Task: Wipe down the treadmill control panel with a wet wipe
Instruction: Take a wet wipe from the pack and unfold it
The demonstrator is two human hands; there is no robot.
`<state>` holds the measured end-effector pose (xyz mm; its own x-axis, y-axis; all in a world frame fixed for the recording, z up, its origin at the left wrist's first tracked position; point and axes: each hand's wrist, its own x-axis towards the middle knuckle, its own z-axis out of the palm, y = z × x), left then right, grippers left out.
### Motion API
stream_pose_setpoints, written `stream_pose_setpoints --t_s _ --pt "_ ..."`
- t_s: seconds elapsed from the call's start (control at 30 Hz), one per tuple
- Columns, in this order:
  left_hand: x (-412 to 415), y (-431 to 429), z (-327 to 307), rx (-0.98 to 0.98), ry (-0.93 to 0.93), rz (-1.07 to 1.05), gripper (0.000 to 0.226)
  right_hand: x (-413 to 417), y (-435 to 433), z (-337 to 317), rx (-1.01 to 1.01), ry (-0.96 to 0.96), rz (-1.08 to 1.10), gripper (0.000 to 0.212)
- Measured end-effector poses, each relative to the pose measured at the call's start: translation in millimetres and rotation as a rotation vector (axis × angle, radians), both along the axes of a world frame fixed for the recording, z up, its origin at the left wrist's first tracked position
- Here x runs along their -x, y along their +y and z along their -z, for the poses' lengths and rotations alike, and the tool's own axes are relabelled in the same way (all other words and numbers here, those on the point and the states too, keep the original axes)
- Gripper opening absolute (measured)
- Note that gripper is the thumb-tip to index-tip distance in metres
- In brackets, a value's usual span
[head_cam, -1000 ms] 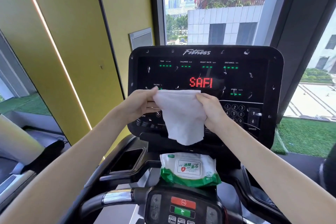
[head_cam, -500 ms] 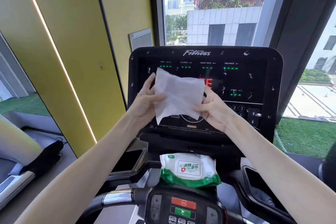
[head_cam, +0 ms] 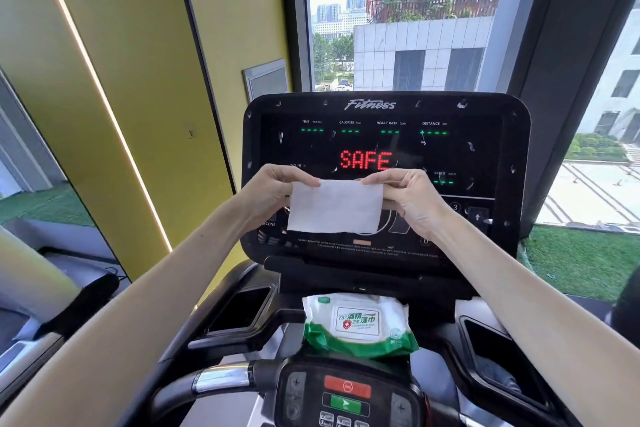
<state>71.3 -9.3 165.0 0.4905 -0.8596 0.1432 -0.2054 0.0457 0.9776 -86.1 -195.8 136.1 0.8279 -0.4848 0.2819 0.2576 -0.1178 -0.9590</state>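
Observation:
A white wet wipe [head_cam: 334, 206], folded to a flat rectangle, hangs in front of the black treadmill control panel [head_cam: 384, 149]. My left hand [head_cam: 273, 192] pinches its upper left corner and my right hand [head_cam: 412, 196] pinches its upper right corner. The panel shows red "SAFE" letters and green dashes, with small white smudges scattered over its glass. The wipe and both hands hide part of the lower keypad. I cannot tell whether the wipe touches the panel.
A green and white wet wipe pack [head_cam: 356, 324] lies on the ledge under the panel. Black cup trays [head_cam: 242, 308] sit at either side. Below are the handlebar [head_cam: 214, 381] and a small console with red and green buttons [head_cam: 346, 395]. A yellow wall stands left, windows behind.
The wipe went from hanging loose to raised and spread, and is now folded into a low, neat rectangle held by its top corners. The display again shows its red letters.

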Motion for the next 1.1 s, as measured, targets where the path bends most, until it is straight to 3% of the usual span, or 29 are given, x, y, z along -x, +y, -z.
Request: stream_pose_setpoints --t_s 0.13,0.23,0.37,0.47,0.57,0.63,0.7,0.8,0.93,1.0,1.1 --pt "-6.7 2.9 -5.4 -0.107 -0.060 0.082 0.025 2.6 -2.0 -4.9 0.057 0.038 0.010 0.022" --pt "-7.7 2.6 -9.5 -0.181 -0.085 0.132 0.031 3.9 -1.2 -7.9 0.052 0.083 -0.029 0.019" --pt "-7.4 -2.3 -9.8 -0.269 0.126 0.263 0.066 3.9 2.5 -10.4 0.036 0.140 -0.082 0.034" --pt "-2.3 -10.4 -10.1 -0.316 0.236 0.326 0.053 4.4 3.7 -10.9 0.060 0.166 -0.109 0.044" --pt "11.3 -21.1 -13.9 -0.475 -0.099 0.301 0.029 8.6 2.5 -12.2 0.069 0.202 -0.166 0.046" --pt "21.6 -26.0 -16.4 -0.451 -0.187 0.354 0.013 14.5 1.9 -15.7 -0.039 0.156 -0.232 0.035" --pt "28.9 -30.1 -20.0 -0.328 -0.038 0.348 0.011 20.0 1.0 -15.8 -0.335 0.047 -0.296 0.027" --pt "32.3 -38.8 -19.1 -0.185 0.139 0.224 0.020 20.6 3.3 3.4 -0.765 -0.007 -0.304 0.061" --pt "27.5 -45.1 0.2 -0.248 0.049 -0.041 0.024 15.1 12.8 24.6 -0.828 0.076 -0.373 0.092" --pt "24.3 -43.8 8.0 -0.253 0.082 -0.096 0.021 15.3 16.6 22.6 -0.790 0.103 -0.327 0.083" --pt "23.4 -40.1 9.3 -0.210 0.131 -0.117 0.012 14.8 20.2 20.6 -0.545 0.148 -0.225 0.041"
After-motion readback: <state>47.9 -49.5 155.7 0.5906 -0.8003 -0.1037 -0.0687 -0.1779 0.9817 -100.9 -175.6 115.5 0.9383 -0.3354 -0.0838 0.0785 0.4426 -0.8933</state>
